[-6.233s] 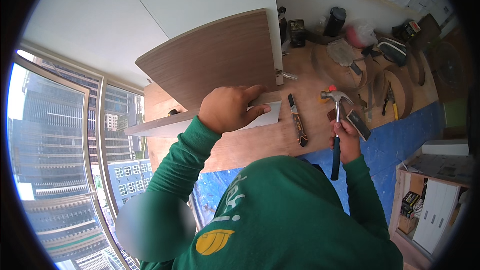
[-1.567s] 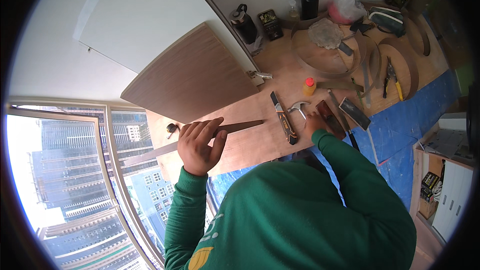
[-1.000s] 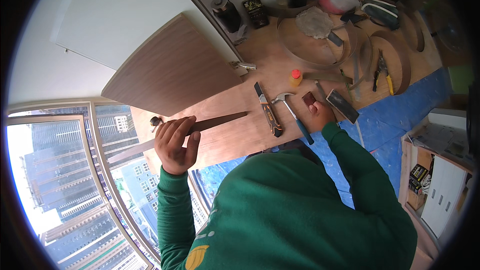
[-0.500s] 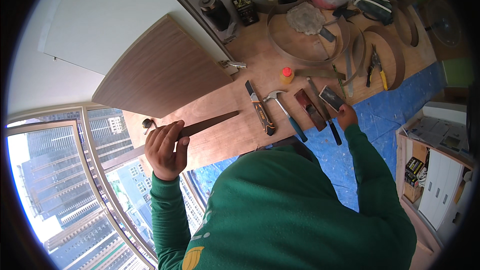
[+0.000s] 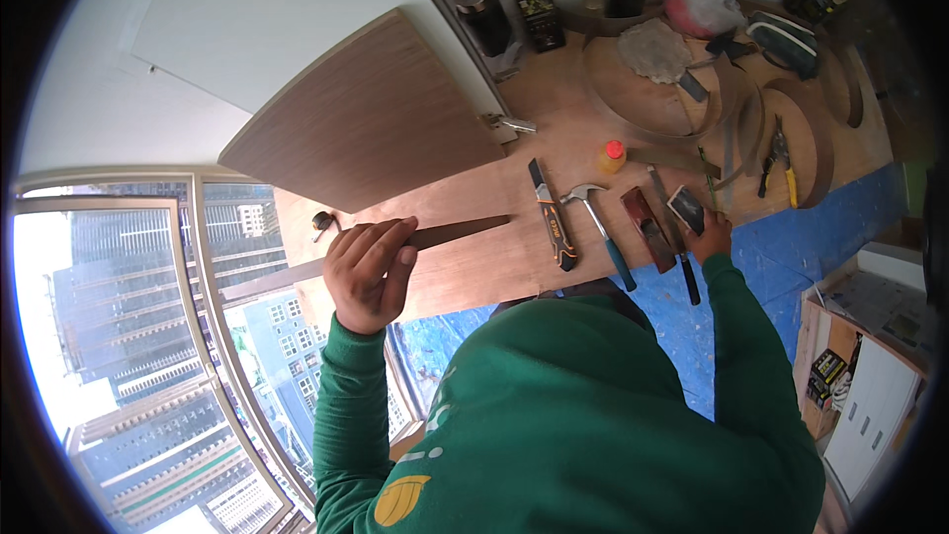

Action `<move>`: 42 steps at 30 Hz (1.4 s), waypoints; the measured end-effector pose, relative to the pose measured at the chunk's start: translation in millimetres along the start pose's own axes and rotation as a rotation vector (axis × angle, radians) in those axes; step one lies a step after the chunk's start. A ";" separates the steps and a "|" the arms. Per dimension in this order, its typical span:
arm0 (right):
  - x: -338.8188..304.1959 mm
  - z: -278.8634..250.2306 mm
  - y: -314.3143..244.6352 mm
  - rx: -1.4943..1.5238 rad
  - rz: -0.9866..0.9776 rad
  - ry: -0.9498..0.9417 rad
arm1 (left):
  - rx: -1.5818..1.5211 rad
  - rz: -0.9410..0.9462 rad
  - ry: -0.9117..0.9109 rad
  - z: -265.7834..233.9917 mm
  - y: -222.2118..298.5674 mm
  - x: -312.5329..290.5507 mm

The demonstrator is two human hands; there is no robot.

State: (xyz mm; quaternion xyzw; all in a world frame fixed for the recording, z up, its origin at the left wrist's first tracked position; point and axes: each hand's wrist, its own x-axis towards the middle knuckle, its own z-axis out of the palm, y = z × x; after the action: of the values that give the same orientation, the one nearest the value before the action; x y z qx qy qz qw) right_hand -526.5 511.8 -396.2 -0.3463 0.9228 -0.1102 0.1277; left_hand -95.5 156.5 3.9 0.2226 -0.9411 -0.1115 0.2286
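Note:
My left hand (image 5: 368,275) is closed around a long, thin brown edging strip (image 5: 460,230). One tapering end of the strip points right over the wooden tabletop; the other runs left past the hand, in front of the window. My right hand (image 5: 711,238) grips the right end of a dark sanding block with a pale edge (image 5: 685,210), its fingers hiding part of it. Beside the block, to its left, lie a black-handled flat tool (image 5: 689,278) and a reddish wooden hand plane (image 5: 647,228). A claw hammer (image 5: 606,237) and an orange-and-black utility knife (image 5: 552,215) lie further left.
A curved wooden panel (image 5: 371,114) stands at the back left, near a small tape measure (image 5: 321,224). Coiled edging strips (image 5: 603,104), pliers (image 5: 781,163) and a red-capped bottle (image 5: 613,155) occupy the right side. Blue sheeting (image 5: 766,257) covers the floor beyond the front edge.
The view has shifted, so the whole scene sits further right. My right hand now covers more of the sanding block. My left hand keeps its hold on the edging strip.

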 end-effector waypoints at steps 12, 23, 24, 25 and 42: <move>24.0 10.0 1.8 -0.121 0.005 -0.112 | -0.058 -0.049 0.022 -1.6 -4.7 -5.2; 25.2 11.2 2.4 -0.123 0.036 -0.086 | -0.094 -0.055 0.057 -3.4 -8.7 -7.6; 23.8 9.8 3.2 -0.069 0.000 -0.029 | -0.091 -0.064 0.050 -3.6 -8.5 -7.6; 21.1 7.4 5.7 -0.022 -0.029 0.045 | -0.088 -0.073 0.043 -3.8 -8.0 -7.6; -85.2 28.3 65.7 0.506 0.380 -0.683 | -0.109 -0.009 0.080 0.5 -4.0 -3.4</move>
State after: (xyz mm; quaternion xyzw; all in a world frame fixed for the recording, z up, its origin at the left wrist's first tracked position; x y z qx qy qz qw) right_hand -495.9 613.8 -428.4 -0.1454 0.8190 -0.1862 0.5228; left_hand -91.6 154.7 0.9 0.2182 -0.9228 -0.1544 0.2773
